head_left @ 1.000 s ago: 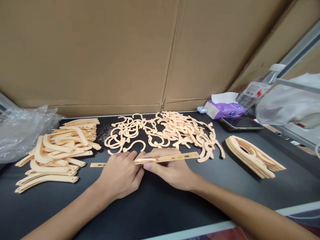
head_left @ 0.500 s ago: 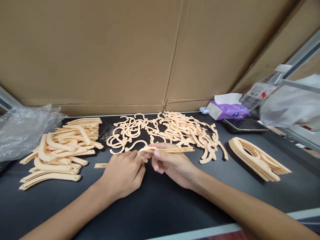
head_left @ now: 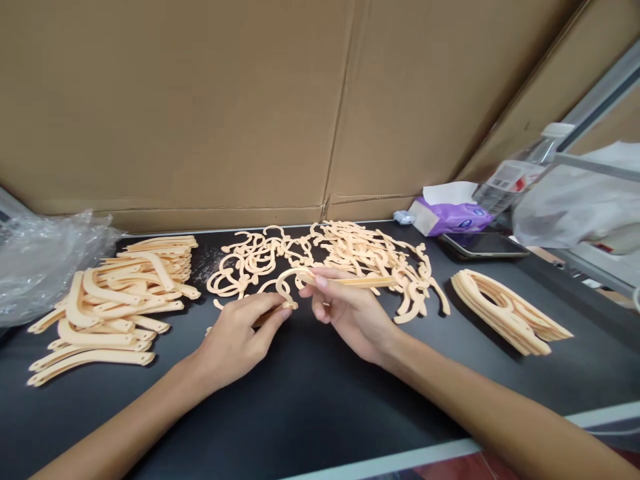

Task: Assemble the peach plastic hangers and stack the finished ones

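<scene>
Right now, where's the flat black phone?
In the head view, the flat black phone lies at right, just in front of the purple plastic tissue pack.

The left hand (head_left: pixel 235 340) has opened from a curled fist into a pinch of thumb and forefinger, and now sits clear of the right hand (head_left: pixel 353 317), which it touched at first. The curved hook (head_left: pixel 281 283), first seen nearly edge-on, now shows its arch between them. The right strip (head_left: pixel 373 283) has risen and levelled out in the right hand's pinch, while the left strip (head_left: pixel 208 330), once jutting past the left hand, seems mostly hidden behind it
</scene>
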A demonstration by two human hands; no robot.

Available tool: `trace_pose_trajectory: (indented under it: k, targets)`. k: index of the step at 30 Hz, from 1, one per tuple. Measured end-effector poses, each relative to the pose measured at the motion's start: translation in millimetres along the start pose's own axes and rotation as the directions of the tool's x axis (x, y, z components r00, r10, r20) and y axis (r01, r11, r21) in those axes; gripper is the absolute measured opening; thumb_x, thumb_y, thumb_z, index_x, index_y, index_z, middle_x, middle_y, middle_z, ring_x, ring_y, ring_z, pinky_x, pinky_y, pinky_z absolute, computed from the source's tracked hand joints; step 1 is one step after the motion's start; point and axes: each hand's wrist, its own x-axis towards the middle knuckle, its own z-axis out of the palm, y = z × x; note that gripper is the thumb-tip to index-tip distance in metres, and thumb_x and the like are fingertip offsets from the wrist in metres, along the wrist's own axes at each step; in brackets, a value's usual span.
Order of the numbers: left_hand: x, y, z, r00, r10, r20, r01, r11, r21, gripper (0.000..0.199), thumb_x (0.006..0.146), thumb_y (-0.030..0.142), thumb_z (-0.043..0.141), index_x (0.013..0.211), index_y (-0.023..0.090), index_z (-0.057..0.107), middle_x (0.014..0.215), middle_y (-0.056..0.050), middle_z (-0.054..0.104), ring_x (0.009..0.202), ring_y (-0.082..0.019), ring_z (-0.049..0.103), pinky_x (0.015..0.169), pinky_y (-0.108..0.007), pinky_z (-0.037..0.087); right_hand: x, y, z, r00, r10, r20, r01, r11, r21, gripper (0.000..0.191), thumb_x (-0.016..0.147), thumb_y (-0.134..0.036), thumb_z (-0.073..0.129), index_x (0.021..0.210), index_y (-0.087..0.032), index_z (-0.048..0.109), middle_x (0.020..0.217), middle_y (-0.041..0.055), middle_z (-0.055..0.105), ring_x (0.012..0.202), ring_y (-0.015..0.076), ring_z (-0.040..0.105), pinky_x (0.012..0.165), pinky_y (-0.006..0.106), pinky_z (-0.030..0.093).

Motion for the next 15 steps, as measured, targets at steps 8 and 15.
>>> trace_pose_trajectory:
  k: [8,15]
  targets:
    - [0.8,-9.5,1.4,0.983,0.142,-0.113,-0.133,0.987,0.087,0.023,0.097,0.028,0.052,0.097,0.018,0.073,0.097,-0.006,0.077,0.084,-0.017,0.072,0.081,-0.027,0.056,2.6,-2.9,-3.3,0.975,-0.223,-0.014,0.172,0.786,-0.594,0.005,0.067,-0.02,0.07,0.07,-0.017,0.07,0.061,-0.0016,0.062,0.052,0.0106,0.052,0.051,0.025,0.042]
    - [3.6,-8.5,-0.1,0.978,0.186,-0.091,-0.184,0.983,0.026,0.019,0.095,0.023,0.056,0.094,0.018,0.075,0.094,-0.004,0.077,0.081,-0.015,0.072,0.077,-0.024,0.056,4.7,-3.7,-6.5,0.98,-0.194,-0.041,0.115,0.721,-0.683,0.009,0.068,-0.016,0.063,0.07,-0.019,0.072,0.062,-0.001,0.064,0.056,0.0121,0.055,0.053,0.025,0.042]
